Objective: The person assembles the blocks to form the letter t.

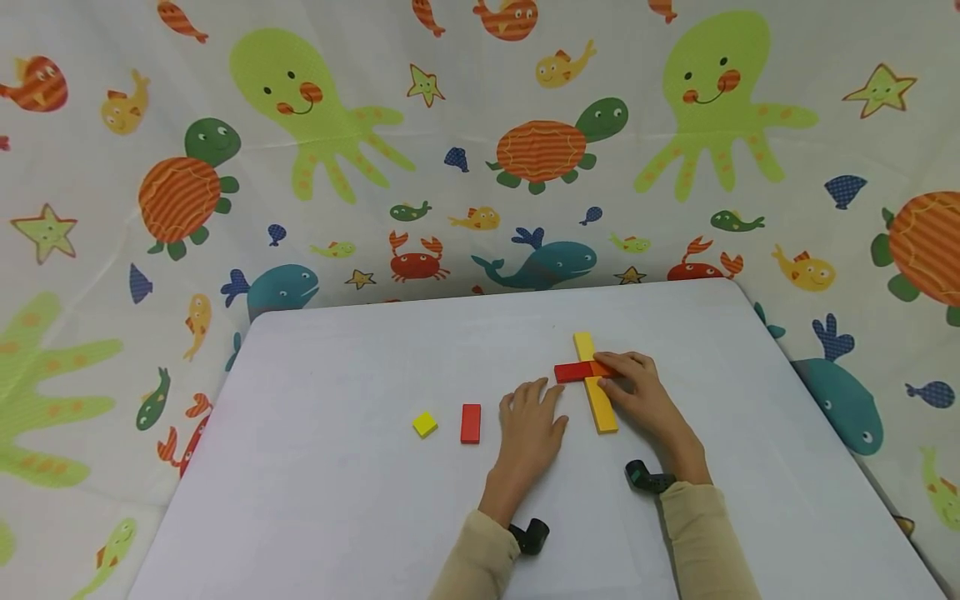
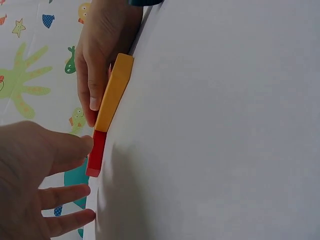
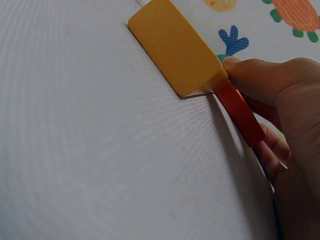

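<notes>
Two yellow blocks, an upper one (image 1: 583, 345) and a longer-looking lower one (image 1: 602, 408), stand in line on the table. Between them, a red block (image 1: 572, 372) points left and an orange block (image 1: 600, 368) points right, making a cross shape. My right hand (image 1: 651, 406) pinches the orange block, its thumb close against the lower yellow block's corner, also visible in the right wrist view (image 3: 177, 47). Part of the orange block is hidden by the fingers. My left hand (image 1: 528, 425) hovers by the red block's left end, fingers spread and relaxed, holding nothing.
A loose red block (image 1: 470, 423) lies left of my left hand, with a small yellow block (image 1: 425, 424) farther left. The white table (image 1: 315, 467) ends at a back edge against a sea-animal curtain (image 1: 450, 100). Each wrist wears a small black camera.
</notes>
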Demonstrator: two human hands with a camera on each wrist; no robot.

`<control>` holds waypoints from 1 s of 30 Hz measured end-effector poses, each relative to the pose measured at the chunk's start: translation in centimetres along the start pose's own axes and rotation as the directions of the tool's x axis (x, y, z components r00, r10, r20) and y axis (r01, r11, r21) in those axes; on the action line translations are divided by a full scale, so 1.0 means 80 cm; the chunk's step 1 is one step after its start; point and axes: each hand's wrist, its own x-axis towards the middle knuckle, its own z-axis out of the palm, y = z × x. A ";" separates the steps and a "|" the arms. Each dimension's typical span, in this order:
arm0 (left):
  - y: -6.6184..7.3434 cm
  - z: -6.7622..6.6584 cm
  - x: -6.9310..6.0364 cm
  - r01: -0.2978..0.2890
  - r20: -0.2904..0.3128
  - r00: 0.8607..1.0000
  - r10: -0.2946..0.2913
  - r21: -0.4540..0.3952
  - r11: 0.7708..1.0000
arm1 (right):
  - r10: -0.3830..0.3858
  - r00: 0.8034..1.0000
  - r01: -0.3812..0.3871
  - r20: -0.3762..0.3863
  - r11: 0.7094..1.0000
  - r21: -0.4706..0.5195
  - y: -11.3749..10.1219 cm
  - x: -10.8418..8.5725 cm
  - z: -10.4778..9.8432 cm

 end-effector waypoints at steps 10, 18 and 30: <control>-0.014 -0.007 -0.027 -0.028 -0.124 0.992 0.034 0.049 0.998 | 0.012 1.000 -0.012 -0.001 1.000 -0.003 -0.002 0.001 0.000; -0.043 -0.026 -0.049 -0.010 -0.314 0.950 0.010 0.000 1.000 | 0.005 1.000 -0.005 0.007 1.000 0.001 -0.001 0.001 -0.001; -0.094 -0.044 -0.063 0.086 -0.537 0.839 -0.089 -0.030 0.996 | 0.013 1.000 -0.013 0.008 1.000 0.006 -0.002 0.001 0.000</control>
